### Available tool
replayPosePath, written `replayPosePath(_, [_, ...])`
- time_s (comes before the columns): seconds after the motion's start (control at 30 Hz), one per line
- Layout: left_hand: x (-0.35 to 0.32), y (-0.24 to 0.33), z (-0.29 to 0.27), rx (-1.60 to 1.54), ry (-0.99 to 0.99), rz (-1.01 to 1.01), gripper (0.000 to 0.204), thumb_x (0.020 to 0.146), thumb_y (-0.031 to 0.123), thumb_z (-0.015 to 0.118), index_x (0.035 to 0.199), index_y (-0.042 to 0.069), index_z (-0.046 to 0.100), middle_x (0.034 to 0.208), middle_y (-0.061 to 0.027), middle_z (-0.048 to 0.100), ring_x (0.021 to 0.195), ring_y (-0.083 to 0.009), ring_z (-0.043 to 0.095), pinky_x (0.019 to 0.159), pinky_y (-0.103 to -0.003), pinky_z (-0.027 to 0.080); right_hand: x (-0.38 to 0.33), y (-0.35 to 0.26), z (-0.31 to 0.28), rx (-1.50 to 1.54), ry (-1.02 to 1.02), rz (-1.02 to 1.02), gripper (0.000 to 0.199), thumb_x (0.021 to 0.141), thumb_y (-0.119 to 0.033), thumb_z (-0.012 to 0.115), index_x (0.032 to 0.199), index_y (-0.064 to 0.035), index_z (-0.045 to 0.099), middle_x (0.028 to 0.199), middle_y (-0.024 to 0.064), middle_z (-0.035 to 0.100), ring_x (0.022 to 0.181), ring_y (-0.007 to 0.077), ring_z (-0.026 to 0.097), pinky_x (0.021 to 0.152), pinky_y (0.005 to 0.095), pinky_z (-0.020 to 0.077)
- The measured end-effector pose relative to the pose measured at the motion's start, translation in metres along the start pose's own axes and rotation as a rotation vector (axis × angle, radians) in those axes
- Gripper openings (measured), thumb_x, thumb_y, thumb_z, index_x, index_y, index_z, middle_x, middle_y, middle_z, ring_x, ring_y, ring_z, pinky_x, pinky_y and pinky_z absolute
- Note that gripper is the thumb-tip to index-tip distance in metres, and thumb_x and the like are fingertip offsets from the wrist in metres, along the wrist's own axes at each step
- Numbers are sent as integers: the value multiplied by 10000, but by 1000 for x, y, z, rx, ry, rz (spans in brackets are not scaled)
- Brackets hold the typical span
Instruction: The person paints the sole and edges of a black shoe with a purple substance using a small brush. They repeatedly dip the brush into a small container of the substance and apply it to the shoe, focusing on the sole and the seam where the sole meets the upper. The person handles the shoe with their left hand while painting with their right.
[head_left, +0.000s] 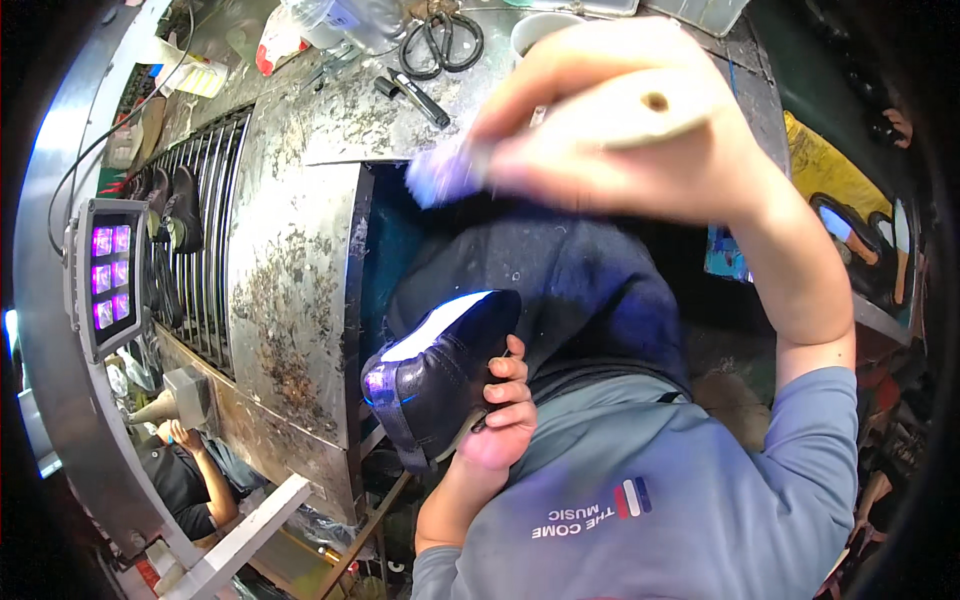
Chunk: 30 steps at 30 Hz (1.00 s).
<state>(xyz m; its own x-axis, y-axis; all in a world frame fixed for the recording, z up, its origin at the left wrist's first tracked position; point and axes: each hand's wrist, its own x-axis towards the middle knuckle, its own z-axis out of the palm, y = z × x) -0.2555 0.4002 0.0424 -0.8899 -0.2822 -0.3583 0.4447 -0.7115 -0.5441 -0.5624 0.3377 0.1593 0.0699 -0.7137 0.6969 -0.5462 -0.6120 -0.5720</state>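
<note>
Low over my lap, my left hand (503, 410) has its fingers wrapped round a black shoe (425, 400). The shoe is tilted, with a bright white strip lit along its side and a blue glow at one end. Higher up, my right hand (640, 130) grips a brush by its pale handle (672, 108), which has a hole near its end. The bristles (440, 178) look bluish and are smeared by motion. They hang in front of the metal table's edge, apart from the shoe.
A scuffed metal table (290, 290) carries black-handled scissors (440, 45), a black marker (415, 98) and a pale cup (540, 30). A purple-lit lamp (108, 275) stands left, near a barred rack (205, 180) with dark shoes. Another person (195, 470) is at lower left. More shoes (850, 235) lie at right.
</note>
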Motion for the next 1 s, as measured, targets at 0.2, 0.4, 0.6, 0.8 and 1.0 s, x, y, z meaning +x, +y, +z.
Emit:
replayPosePath(0.2, [1, -4, -1, 73, 76, 140, 413, 958, 264, 643, 1294, 31, 582, 981, -38, 686, 795, -159, 691, 572, -269, 542, 1, -44, 32, 384, -199, -123, 103, 826, -109, 780, 884, -52, 716, 781, 91, 674, 672, 282, 680, 571, 352, 542])
replayPosePath(0.4, [4, -7, -2, 28, 25, 48, 399, 963, 269, 641, 1281, 34, 588, 981, -39, 688, 802, -159, 694, 586, -270, 552, 10, -56, 37, 368, -359, -77, 273, 717, -258, 789, 704, -98, 569, 679, 65, 545, 635, 307, 604, 538, 407, 477])
replayPosePath(0.6, [8, -10, -7, -8, -46, -36, 385, 968, 274, 639, 1267, 37, 595, 981, -39, 689, 809, -159, 697, 601, -271, 561, 12, -54, 34, 368, -408, -59, 412, 702, -309, 809, 644, -111, 452, 662, 35, 487, 619, 282, 577, 487, 409, 431])
replayPosePath(0.8, [19, -14, -15, -53, -206, -186, 371, 972, 279, 637, 1254, 39, 601, 981, -40, 691, 816, -159, 701, 615, -273, 570, 10, -53, 33, 470, -463, 5, 405, 745, -303, 828, 665, -100, 487, 684, 42, 510, 645, 289, 596, 517, 411, 449])
replayPosePath(1.0, [39, -17, -21, -84, -450, -374, 359, 977, 284, 635, 1240, 42, 607, 981, -40, 693, 823, -159, 704, 630, -274, 580, 2, -47, 45, 630, -338, -37, 386, 771, -275, 821, 677, -84, 499, 692, 53, 512, 647, 295, 595, 535, 410, 459])
